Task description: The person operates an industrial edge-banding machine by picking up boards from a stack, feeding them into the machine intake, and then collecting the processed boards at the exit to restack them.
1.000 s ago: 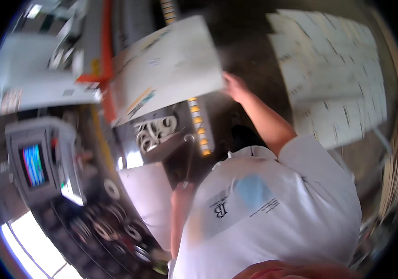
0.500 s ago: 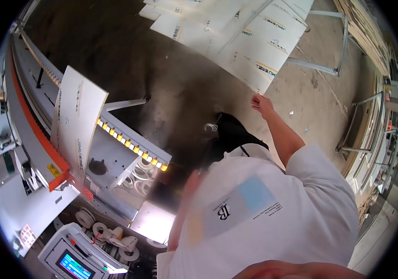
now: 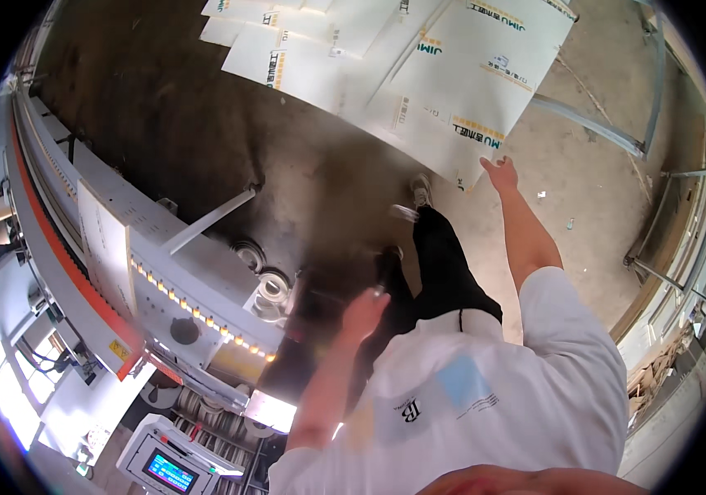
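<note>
My right hand (image 3: 500,175) is stretched out beside the near corner of a stack of white printed panels (image 3: 444,107), its thumb and fingers apart. The fingertips are close to the panel edge; whether they touch it I cannot tell. My left hand (image 3: 365,312) hangs low in front of my body, over a dark area next to the machine, and is smeared by motion. Its fingers look bent, but what they hold, if anything, is unclear. Another white panel (image 3: 105,239) stands on the long grey machine (image 3: 204,276) at the left, beside its orange rail (image 3: 64,256).
A row of yellow rollers (image 3: 196,313) lines the machine, with a support arm (image 3: 213,219) jutting out. A control screen (image 3: 170,470) and rolls of banding (image 3: 270,289) are nearby. Metal frames (image 3: 592,124) stand at the right, with stacked boards (image 3: 658,297) along that side.
My view has shifted. My right hand has gone from closed to fingers apart at the stack's corner. My left hand has come forward into fuller view. The machine's panel appears farther left.
</note>
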Motion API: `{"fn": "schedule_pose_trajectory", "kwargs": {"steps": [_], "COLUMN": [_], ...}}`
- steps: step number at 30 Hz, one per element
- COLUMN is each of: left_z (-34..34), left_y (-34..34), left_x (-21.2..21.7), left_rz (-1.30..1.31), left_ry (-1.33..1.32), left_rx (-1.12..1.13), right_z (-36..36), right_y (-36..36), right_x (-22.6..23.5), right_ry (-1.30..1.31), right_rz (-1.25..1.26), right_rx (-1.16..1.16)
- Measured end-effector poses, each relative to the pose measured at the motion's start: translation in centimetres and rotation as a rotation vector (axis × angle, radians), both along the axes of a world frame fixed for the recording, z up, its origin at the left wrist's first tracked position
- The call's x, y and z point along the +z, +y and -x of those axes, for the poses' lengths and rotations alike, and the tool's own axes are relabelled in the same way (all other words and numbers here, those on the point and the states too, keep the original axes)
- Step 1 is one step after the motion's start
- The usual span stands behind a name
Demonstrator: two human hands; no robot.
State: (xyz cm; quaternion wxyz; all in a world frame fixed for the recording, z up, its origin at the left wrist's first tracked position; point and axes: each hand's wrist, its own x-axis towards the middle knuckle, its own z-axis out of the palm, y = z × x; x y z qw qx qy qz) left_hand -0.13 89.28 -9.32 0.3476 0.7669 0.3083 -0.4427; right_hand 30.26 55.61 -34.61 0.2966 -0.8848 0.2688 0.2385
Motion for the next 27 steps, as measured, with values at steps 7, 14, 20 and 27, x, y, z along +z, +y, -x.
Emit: {"fn": "schedule_pose_trajectory", "kwargs": {"steps": [7,14,20,27], "left_z": [-11.5,-18.5,-22.5,-26.5], "left_y": [-2.9,-4.7,-4.7,-4.2], "left_x": [-5.0,-6.4,-6.5,-11.1], "left_rz": [-0.103,-0.091,0.343,0.565], "left_ry": [-0.027,-0.093,0.026,-0.403], "left_rx": [0.151,0.106,0.755,0.913], "right_z": [-5.5,-6.5,-8.5,-5.7], "right_y": [-0.5,-6.2,-5.4,3.2], "right_x": [-2.7,-5.8,-6.1,1.0], "right_ry": [-0.15,-0.166,0.036,0.191], "right_rz": [-0.1,-0.275,-0.526,-0.918], "right_rx": [0.108,-0.03,-0.502,-0.446]}}
